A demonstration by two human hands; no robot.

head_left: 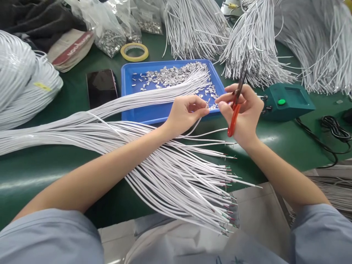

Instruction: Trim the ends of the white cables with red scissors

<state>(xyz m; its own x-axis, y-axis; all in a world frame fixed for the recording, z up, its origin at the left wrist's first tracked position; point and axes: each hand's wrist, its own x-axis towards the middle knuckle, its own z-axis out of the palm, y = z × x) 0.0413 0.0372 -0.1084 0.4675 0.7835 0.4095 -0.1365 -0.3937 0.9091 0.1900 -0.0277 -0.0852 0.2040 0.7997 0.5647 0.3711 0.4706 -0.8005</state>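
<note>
My left hand point(187, 113) pinches the end of a white cable point(194, 126) above the near right edge of a blue tray point(154, 119). Close by on the right, my right hand point(243, 113) has red-handled scissors point(234, 119) hooked in it, blades pointing up and away. Its thumb and forefinger reach toward the cable end; whether they pinch a small piece is too small to tell. Inside the tray lie many small metal terminals point(170, 76) and a bundle of finished-looking white cables point(154, 96). Below my hands, a second bundle of white cables point(170, 168) fans out with stripped, coloured wire ends.
A phone point(101, 88) lies left of the tray, with yellow tape point(134, 52) and bags of metal parts point(110, 38) behind. On the right sits a green device point(288, 101) with a black cord point(316, 135). Hanging cable bundles point(253, 47) line the back; coiled cable point(24, 80) is at left.
</note>
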